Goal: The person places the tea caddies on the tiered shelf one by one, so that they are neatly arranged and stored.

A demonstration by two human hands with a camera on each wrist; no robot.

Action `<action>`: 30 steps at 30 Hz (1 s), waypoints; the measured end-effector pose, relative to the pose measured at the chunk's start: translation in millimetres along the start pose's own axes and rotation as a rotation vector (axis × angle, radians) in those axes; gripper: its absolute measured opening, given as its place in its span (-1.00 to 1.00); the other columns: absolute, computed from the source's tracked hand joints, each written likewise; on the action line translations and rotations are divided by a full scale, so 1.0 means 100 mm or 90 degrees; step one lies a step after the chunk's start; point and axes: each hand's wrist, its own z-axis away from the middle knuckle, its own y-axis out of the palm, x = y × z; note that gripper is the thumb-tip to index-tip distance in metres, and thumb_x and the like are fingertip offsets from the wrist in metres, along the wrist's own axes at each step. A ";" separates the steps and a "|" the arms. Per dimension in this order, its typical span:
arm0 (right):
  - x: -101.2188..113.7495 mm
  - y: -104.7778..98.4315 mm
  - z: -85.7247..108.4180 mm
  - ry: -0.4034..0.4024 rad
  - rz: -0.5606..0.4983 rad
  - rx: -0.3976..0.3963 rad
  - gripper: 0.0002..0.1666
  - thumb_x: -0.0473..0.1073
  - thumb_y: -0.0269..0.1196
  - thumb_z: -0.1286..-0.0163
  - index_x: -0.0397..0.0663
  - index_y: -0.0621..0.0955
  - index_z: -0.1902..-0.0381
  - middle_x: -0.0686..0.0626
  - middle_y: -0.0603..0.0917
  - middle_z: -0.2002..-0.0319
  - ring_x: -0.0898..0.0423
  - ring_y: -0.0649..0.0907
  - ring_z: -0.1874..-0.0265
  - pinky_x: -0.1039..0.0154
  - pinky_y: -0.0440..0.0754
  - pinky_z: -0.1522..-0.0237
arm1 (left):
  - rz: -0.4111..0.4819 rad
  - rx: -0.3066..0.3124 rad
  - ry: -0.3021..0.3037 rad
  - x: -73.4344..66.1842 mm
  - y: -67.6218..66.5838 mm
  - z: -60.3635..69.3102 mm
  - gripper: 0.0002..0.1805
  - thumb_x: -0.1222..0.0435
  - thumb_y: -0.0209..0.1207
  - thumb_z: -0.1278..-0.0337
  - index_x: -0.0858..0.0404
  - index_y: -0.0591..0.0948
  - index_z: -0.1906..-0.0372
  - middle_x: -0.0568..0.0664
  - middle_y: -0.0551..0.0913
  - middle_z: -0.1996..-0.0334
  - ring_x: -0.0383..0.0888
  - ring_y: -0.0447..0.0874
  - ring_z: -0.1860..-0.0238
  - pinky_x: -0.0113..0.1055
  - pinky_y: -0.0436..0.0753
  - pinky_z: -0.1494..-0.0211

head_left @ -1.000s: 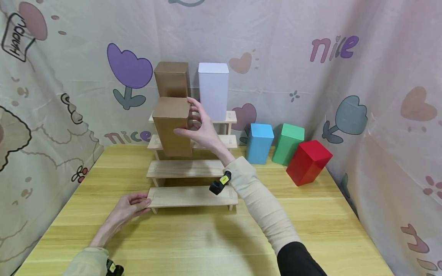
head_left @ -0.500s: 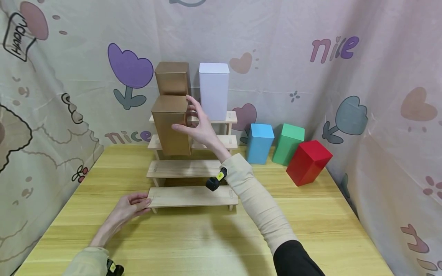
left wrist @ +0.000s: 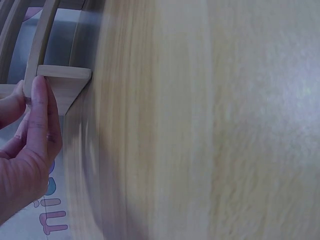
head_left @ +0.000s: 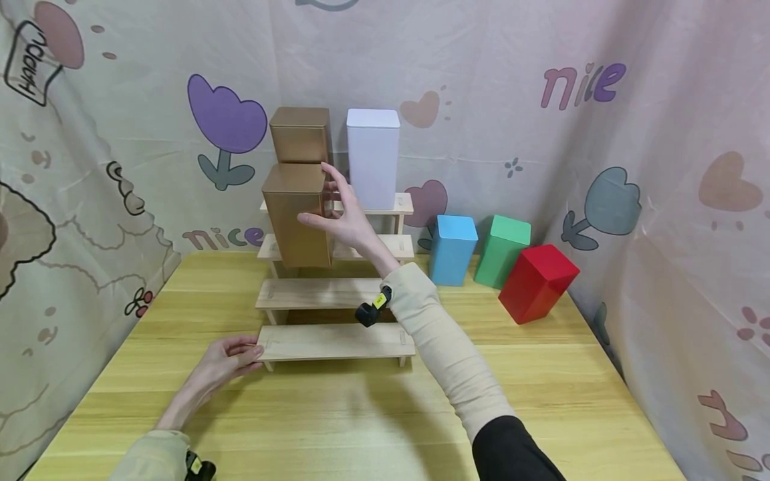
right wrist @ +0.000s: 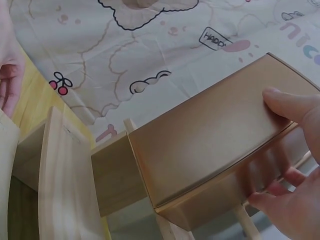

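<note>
A stepped wooden stand (head_left: 337,341) with several tiers is on the table. My left hand (head_left: 225,361) pinches the left end of its lowest tier; the left wrist view shows the fingers (left wrist: 39,107) against that corner. My right hand (head_left: 345,214) holds a tall gold box (head_left: 295,227) by its right side, thumb across the front face. The box is in front of the second tier from the top, and its base covers part of that tier's edge; whether it rests there I cannot tell. Another gold box (head_left: 301,137) is behind it, beside a white box (head_left: 373,160) on the top tier.
To the right of the stand, a blue box (head_left: 454,250), a green box (head_left: 504,250) and a red box (head_left: 537,284) are on the wooden table (head_left: 313,421). A printed cloth (head_left: 469,80) hangs behind and at both sides.
The held gold box has shifted slightly up and left in the head view, hiding more of the gold box behind it. My right forearm has followed it. The left hand has stayed put.
</note>
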 end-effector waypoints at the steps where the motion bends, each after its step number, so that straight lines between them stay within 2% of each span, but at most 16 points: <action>1: 0.00 0.00 -0.01 -0.002 -0.001 0.001 0.14 -0.14 0.48 -0.22 0.43 0.09 -0.57 -0.11 0.26 -0.35 -0.05 0.39 -0.34 0.13 0.71 -0.25 | -0.002 0.000 0.001 0.00 0.00 0.00 -0.41 0.46 0.15 -0.39 0.77 0.22 -0.30 -0.12 0.65 0.23 -0.30 0.71 0.21 -0.45 0.83 -0.01; 10: 0.00 0.02 -0.03 -0.002 -0.001 -0.004 0.16 -0.16 0.47 -0.22 0.36 0.06 -0.60 -0.18 0.23 -0.38 -0.05 0.37 -0.32 0.18 0.71 -0.23 | -0.006 -0.003 0.003 0.00 0.01 0.01 -0.38 0.46 0.15 -0.39 0.77 0.19 -0.32 -0.13 0.66 0.22 -0.31 0.71 0.21 -0.45 0.83 -0.01; 22: 0.00 0.02 -0.05 0.002 0.008 -0.003 0.16 -0.14 0.47 -0.22 0.42 0.05 -0.59 -0.20 0.19 -0.41 -0.06 0.37 -0.30 0.21 0.70 -0.21 | 0.006 0.003 0.004 0.00 0.00 0.00 -0.37 0.46 0.16 -0.38 0.78 0.18 -0.32 -0.14 0.66 0.22 -0.32 0.71 0.20 -0.46 0.82 -0.02; 26: 0.00 0.01 -0.04 0.008 0.016 -0.005 0.15 -0.11 0.47 -0.22 0.49 0.06 -0.58 -0.16 0.20 -0.40 0.00 0.38 -0.28 0.23 0.70 -0.17 | 0.006 0.004 0.012 0.01 0.00 -0.01 -0.40 0.47 0.15 -0.38 0.78 0.20 -0.30 -0.14 0.66 0.22 -0.31 0.71 0.21 -0.46 0.83 -0.01; 30: 0.00 0.01 -0.04 0.009 0.012 -0.002 0.15 -0.12 0.47 -0.22 0.48 0.06 -0.58 -0.18 0.19 -0.41 -0.04 0.38 -0.31 0.19 0.69 -0.20 | 0.013 0.008 0.022 0.02 0.00 -0.01 -0.45 0.49 0.13 -0.38 0.79 0.24 -0.26 -0.14 0.65 0.23 -0.31 0.70 0.21 -0.46 0.83 0.02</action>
